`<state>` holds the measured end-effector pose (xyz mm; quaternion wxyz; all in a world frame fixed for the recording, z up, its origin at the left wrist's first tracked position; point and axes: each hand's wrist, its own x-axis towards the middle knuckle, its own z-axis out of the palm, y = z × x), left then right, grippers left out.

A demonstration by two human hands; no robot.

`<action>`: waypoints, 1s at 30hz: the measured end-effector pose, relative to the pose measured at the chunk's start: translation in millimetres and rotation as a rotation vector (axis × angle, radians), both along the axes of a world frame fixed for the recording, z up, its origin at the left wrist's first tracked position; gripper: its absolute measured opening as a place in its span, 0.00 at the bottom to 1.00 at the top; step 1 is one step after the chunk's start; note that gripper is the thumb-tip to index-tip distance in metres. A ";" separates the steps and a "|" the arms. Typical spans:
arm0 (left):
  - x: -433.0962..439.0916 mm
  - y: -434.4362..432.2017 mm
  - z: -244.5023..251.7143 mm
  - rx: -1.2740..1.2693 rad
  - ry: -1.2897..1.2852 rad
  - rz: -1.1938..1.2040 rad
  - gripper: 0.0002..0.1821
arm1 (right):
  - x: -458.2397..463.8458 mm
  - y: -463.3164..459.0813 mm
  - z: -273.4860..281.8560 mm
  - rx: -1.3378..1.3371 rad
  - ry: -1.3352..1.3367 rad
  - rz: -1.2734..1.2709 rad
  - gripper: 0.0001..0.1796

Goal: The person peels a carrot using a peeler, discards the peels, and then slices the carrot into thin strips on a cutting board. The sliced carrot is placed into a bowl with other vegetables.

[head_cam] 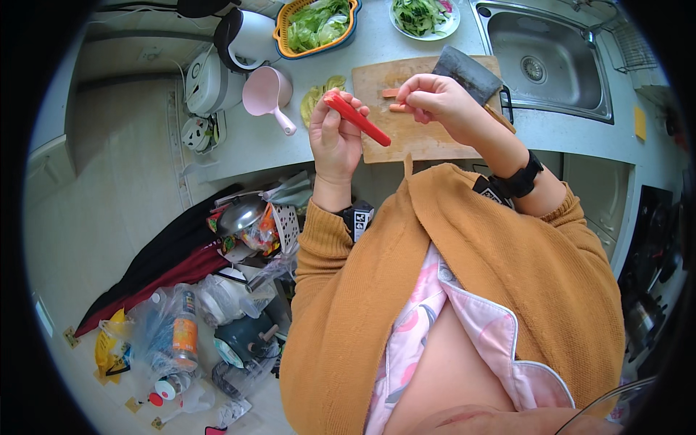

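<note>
My left hand (338,128) is closed around a red sausage in a wrapper (359,119), held tilted above the left edge of a wooden cutting board (402,144). Over the board, my right hand (429,98) has its thumb and fingertips pinched together; whether anything is between them cannot be told. Beside those fingertips lie pinkish-orange pieces (390,93), perhaps cut sausage. A cleaver with a dark, broad blade (467,75) rests on the board's right side, its wooden handle (500,118) partly behind my right forearm. Yellow-green peelings or leaves (326,95) lie behind my left hand.
Along the counter stand a pink ladle-like cup (266,92), a white kettle (253,38), a rice cooker (209,81), an orange basket of lettuce (280,32) and a plate of shredded cucumber (453,27). A steel sink (576,81) is at right. Bags and bottles (185,337) crowd the floor at lower left.
</note>
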<state>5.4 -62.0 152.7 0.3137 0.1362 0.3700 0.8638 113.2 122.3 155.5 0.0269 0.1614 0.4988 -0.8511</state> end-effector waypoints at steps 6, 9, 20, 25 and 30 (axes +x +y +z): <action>2.6 0.9 -20.6 -0.106 -0.092 -0.106 0.16 | 3.0 10.5 -53.9 0.695 -0.146 0.055 0.10; 0.4 0.7 -49.2 -0.190 -0.175 -0.105 0.16 | 23.2 17.8 -113.2 1.189 -0.315 0.060 0.08; 14.8 12.1 -166.3 -0.382 -0.347 0.071 0.13 | 87.7 52.4 -172.5 1.715 -0.664 -0.137 0.31; 14.8 13.5 -183.5 -0.414 -0.335 0.108 0.15 | 78.4 67.0 -153.7 1.606 -0.831 0.231 0.42; 22.8 15.0 -193.2 -0.592 -0.165 0.139 0.14 | 64.1 58.5 -102.5 1.579 -0.820 0.150 0.34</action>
